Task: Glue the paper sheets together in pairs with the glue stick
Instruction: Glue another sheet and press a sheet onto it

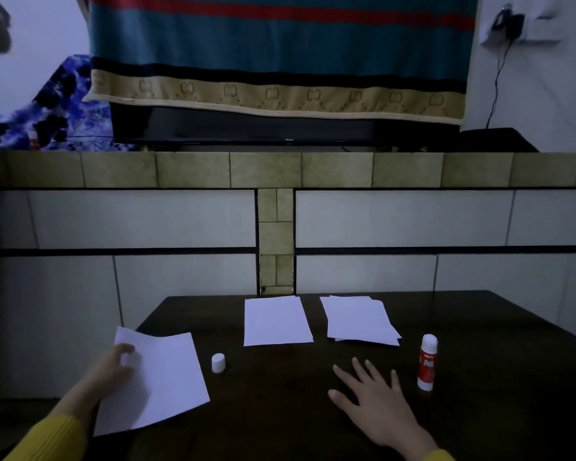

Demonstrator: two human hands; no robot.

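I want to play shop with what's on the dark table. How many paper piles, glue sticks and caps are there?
Paper piles or sheets: 3, the sheets in the left hand, the middle sheet, the far stack
Glue sticks: 1, the glue stick, standing upright
Caps: 1, the white cap
Total: 5

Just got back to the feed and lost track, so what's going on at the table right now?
A person is gluing paper sheets in pairs. The left hand holds a sheet at the table's left edge, its fingers curled over the paper's edge. The right hand lies open and flat on the table, holding nothing. The glue stick stands upright to its right, uncapped, with its white cap left beside the held sheet. A single sheet and a loose stack wait at the far side.
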